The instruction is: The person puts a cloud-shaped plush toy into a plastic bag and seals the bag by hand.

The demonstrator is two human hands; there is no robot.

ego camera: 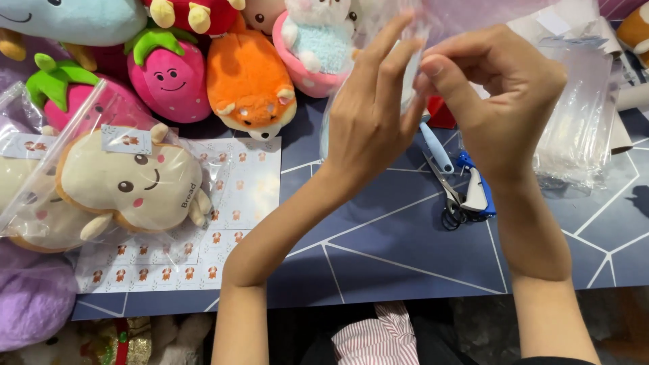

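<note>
Above the middle of the dark blue table with white geometric lines (378, 257), both hands are raised and meet on a clear, thin plastic bag (412, 40). The left hand (368, 115) has its fingers stretched upward against the bag's near face, while the right hand (497, 94) pinches the bag's edge between thumb and curled fingers; the two hands touch at the fingertips.

Under the hands, on the table, lie a light blue-handled tool (436, 147), a pair of small scissors (449, 196) and a blue and white tape dispenser (476, 189), close together. Toward the right edge sits a stack of clear plastic bags (581, 122).

Near the left edge a beige bread-shaped plush toy with a smiling face (128, 182) lies inside a clear bag on a white sheet of small animal stickers (243, 196). Along the far edge stand a pink strawberry plush (169, 81), an orange dog-shaped plush (250, 84) and a pink cup-shaped plush with a white animal (314, 47).
</note>
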